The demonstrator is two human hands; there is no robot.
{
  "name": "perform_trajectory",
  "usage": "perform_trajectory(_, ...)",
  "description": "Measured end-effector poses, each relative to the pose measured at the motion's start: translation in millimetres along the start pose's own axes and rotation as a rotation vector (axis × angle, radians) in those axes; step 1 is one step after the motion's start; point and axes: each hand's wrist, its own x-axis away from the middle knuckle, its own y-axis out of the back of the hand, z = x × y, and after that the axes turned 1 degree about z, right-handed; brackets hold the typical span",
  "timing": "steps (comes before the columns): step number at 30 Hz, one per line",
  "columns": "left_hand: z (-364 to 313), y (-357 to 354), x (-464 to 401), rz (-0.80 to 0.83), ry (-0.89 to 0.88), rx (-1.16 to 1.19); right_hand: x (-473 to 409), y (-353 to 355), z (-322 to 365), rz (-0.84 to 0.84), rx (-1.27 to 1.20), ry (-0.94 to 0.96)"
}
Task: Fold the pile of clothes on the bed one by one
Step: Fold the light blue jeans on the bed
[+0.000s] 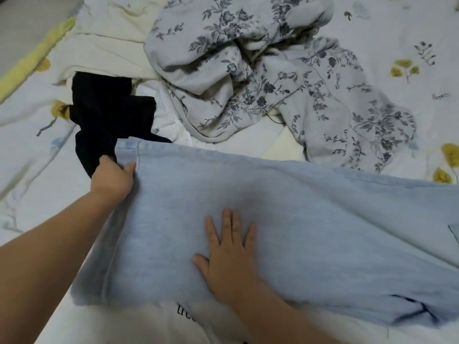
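A light blue garment (pixel 310 219) lies spread flat across the bed in front of me. My left hand (pixel 113 178) grips its far left hemmed corner, thumb on top of the cloth and fingers hidden beneath. My right hand (pixel 229 254) lies flat on the middle of the blue cloth, fingers straight and spread. Beyond it sits the pile: a crumpled pale garment with dark blue flowers (pixel 260 78), a black garment (pixel 106 117) and cream-white cloth (pixel 109 45).
Under the blue garment's near edge lies a white garment with black lettering (pixel 154 321). The bed sheet (pixel 397 33) is white with yellow and blue leaf prints. A yellow-trimmed edge (pixel 34 55) runs along the far left.
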Motion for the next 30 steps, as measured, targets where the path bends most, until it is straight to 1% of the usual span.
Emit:
perform_trajectory(4, 15, 13, 24, 0.052, -0.074, -0.079, 2, 15, -8, -0.095, -0.038, -0.01)
perform_trajectory(7, 41, 18, 45, 0.128, 0.015, -0.133, 2, 18, -25, -0.129, -0.053, -0.117)
perform_trajectory(9, 52, 21, 56, 0.205, 0.076, -0.146, 5, 20, -34, -0.056, -0.039, -0.166)
perform_trajectory(10, 55, 22, 60, 0.235, 0.092, -0.124, 6, 18, -38, -0.014, -0.004, -0.159)
perform_trajectory(13, 50, 31, 71, 0.248, 0.113, -0.003, 9, 22, -45, 0.087, 0.013, -0.127)
perform_trajectory(16, 32, 49, 78, 0.217, -0.004, -0.004, 12, 45, -45, 0.167, -0.035, -0.108)
perform_trajectory(18, 13, 62, 86, 0.218, -0.122, 0.005, 16, 63, -49, 0.184, -0.145, -0.097)
perform_trajectory(22, -39, 80, 116, 0.281, -0.342, 0.017, 29, 98, -68, 0.138, -0.362, -0.15)
perform_trajectory(27, -97, 67, 157, 0.425, -0.577, -0.05, 46, 130, -100, 0.094, -0.464, -0.203)
perform_trajectory(30, -124, 37, 183, 0.479, -0.665, -0.102, 49, 139, -117, 0.043, -0.716, -0.234)
